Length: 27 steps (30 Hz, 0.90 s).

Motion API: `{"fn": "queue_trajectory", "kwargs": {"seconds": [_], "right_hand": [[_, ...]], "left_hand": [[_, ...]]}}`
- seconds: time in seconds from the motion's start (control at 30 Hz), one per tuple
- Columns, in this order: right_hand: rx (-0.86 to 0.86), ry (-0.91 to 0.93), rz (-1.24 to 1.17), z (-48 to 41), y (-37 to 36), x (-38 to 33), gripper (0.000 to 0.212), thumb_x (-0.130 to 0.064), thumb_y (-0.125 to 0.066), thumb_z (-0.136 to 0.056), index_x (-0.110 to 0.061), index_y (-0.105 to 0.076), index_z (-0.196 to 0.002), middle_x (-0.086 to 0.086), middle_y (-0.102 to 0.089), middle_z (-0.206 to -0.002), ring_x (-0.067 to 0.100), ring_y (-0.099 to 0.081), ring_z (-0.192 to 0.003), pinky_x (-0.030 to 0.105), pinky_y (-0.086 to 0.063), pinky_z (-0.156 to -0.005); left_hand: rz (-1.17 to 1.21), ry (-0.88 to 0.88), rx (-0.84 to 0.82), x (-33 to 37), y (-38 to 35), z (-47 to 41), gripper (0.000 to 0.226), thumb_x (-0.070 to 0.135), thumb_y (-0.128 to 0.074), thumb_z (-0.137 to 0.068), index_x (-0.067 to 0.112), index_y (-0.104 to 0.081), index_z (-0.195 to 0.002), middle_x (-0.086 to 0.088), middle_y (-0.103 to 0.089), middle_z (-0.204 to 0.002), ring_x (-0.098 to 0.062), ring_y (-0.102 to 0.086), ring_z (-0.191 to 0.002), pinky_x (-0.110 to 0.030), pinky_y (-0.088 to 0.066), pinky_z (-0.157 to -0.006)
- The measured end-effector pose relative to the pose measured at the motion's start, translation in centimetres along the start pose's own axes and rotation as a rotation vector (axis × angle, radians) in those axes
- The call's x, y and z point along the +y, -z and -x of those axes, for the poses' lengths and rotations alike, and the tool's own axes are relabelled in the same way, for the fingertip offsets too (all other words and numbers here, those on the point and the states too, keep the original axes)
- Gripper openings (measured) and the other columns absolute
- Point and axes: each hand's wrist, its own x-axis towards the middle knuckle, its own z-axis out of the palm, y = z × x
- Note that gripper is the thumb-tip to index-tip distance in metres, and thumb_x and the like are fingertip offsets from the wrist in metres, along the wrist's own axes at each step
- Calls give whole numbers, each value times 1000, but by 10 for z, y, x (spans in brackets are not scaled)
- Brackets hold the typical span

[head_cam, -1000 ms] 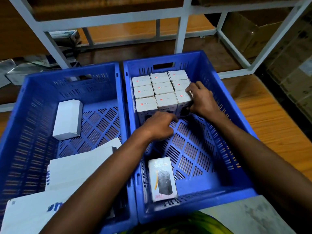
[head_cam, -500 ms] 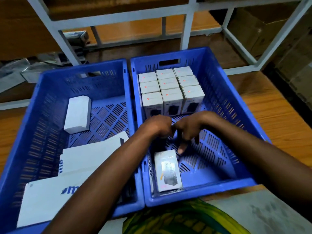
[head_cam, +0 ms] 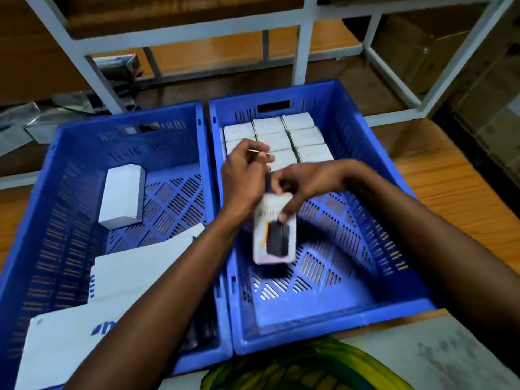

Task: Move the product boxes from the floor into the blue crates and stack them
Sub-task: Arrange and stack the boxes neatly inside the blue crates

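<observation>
Two blue crates stand side by side on the wooden floor. The right crate point(head_cam: 332, 327) holds a block of white product boxes point(head_cam: 306, 136) packed against its far wall. My right hand point(head_cam: 306, 184) grips the top of a white product box point(head_cam: 274, 237) with a black item printed on it, lifted above the crate floor. My left hand point(head_cam: 243, 175) hovers right beside the box's top with curled fingers; blur hides whether it touches the box. The left crate point(head_cam: 126, 122) holds one white box point(head_cam: 122, 195) lying flat.
Large flat white cartons point(head_cam: 140, 266) lie in the near part of the left crate. A white metal rack frame point(head_cam: 304, 52) stands just behind the crates. Brown cardboard cartons point(head_cam: 478, 94) are stacked at the right. Silvery packets point(head_cam: 25, 119) lie at the far left.
Both hands pulled back from the packed block. My right hand took hold of the box that lay at the crate's near end and lifted it off the floor.
</observation>
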Motion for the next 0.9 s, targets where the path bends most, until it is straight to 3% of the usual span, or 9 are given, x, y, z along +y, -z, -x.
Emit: {"fn": "queue_trajectory", "kwargs": {"seconds": [0.07, 0.13, 0.23, 0.3, 0.4, 0.5, 0.6, 0.77, 0.9], "right_hand": [[188, 87, -319, 17, 26, 2, 43, -10, -89, -71, -18, -51, -89, 3, -63, -79, 16, -64, -69, 25, -56, -61], [338, 193, -558, 27, 40, 8, 43, -10, -90, -70, -19, -53, -91, 8, -70, -90, 22, -69, -80, 33, -63, -70], [535, 295, -720, 28, 48, 9, 37, -15, -84, -74, -19, -53, -93, 10, -73, -95, 22, -67, -81, 32, -63, -68], [623, 325, -774, 26, 51, 8, 30, -19, -81, -78, -19, -54, -93, 12, -73, -95, 20, -65, -77, 30, -61, -65], [671, 378, -714, 28, 50, 8, 23, -15, -78, -83, -17, -59, -97, 7, -72, -95, 18, -66, -80, 28, -58, -67], [687, 483, -658, 29, 43, 4, 27, -7, -77, -81, -14, -65, -103, 3, -68, -96, 15, -67, -88, 26, -54, -72], [688, 536, -606, 28, 38, -3, 33, -2, -80, -80, -14, -66, -108, 8, -66, -103, 17, -66, -91, 25, -51, -74], [693, 545, -563, 31, 33, -5, 40, -7, -79, -77, -11, -66, -115, 0, -75, -109, 17, -68, -101, 35, -54, -86], [694, 492, -384, 32, 37, 1, 51, -12, -87, -72, -13, -67, -119, 4, -71, -123, 20, -66, -111, 46, -54, -99]], "left_hand": [[353, 101, 61, 7, 6, -7, 8, 11, -61, -92, 17, -64, -97, -11, -77, -96, -21, -69, -80, -33, -55, -69], [491, 174, 33, 10, 11, -13, 8, 24, -61, -97, 18, -61, -101, -9, -76, -104, -18, -70, -86, -31, -52, -72], [475, 203, -116, 8, 15, -16, 27, 38, -73, -85, 23, -63, -105, -3, -72, -108, -17, -69, -93, -34, -56, -70], [404, 210, -233, 6, 12, -10, 48, 28, -79, -74, 18, -62, -118, -6, -73, -109, -22, -71, -92, -42, -60, -70], [372, 230, -248, 1, 8, -4, 64, 15, -83, -68, 15, -56, -127, -14, -70, -118, -28, -72, -95, -45, -62, -77], [292, 245, -233, -2, 7, -4, 60, 3, -81, -73, 24, -54, -122, -16, -67, -122, -30, -69, -107, -49, -59, -92], [219, 199, -223, -2, 7, -3, 56, -4, -77, -81, 27, -50, -118, -12, -68, -120, -22, -69, -103, -34, -60, -82], [-29, 63, -137, 3, 12, -4, 60, 14, -83, -73, 31, -50, -120, 4, -67, -121, -16, -66, -110, -47, -59, -92], [-346, -157, -70, 8, 23, -6, 68, 19, -84, -73, 27, -45, -128, 4, -64, -125, -18, -65, -110, -44, -56, -94]]}}
